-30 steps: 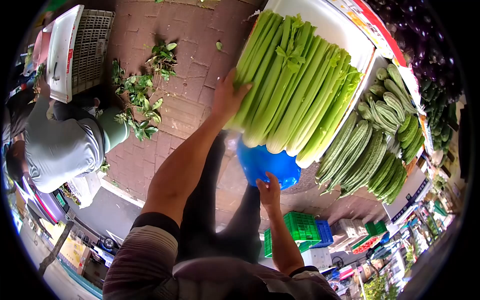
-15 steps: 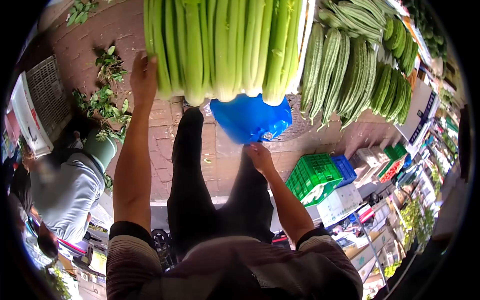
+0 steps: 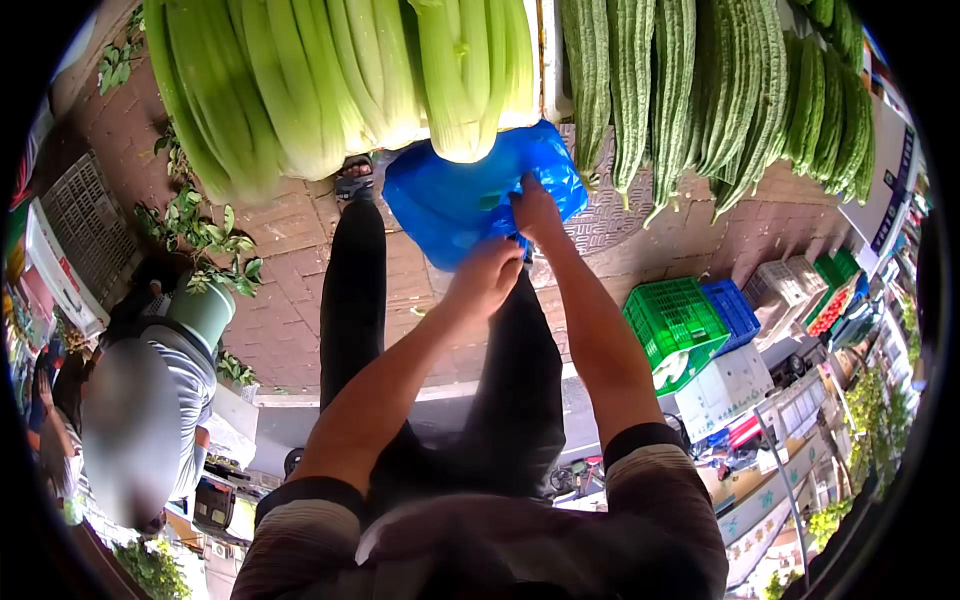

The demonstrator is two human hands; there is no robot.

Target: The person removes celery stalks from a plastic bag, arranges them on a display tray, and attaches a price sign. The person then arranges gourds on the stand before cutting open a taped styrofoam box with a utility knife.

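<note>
A blue plastic bag (image 3: 435,200) spreads out below the celery stalks (image 3: 465,90), in front of my dark trousers. My left hand (image 3: 488,276) is closed on the gathered lower edge of the bag. Just above and to the right, my right hand (image 3: 537,212) grips the bag's crumpled right part, fingers bent into the plastic. The two hands are close together. What the bag holds, if anything, I cannot make out. Celery bunches lie side by side at the top, their pale bases towards me.
Ridged gourds (image 3: 720,90) overhang the stall edge on the right. Below them stand a green crate (image 3: 675,325) and a blue crate (image 3: 738,315). Fallen leaves (image 3: 205,225) litter the brick pavement. A person in a light shirt (image 3: 185,365) sits at left beside a green bucket (image 3: 203,312).
My left hand has left the celery and come down to the bag. My right hand has shifted up along the bag, which is now spread wider. The view has turned rightward.
</note>
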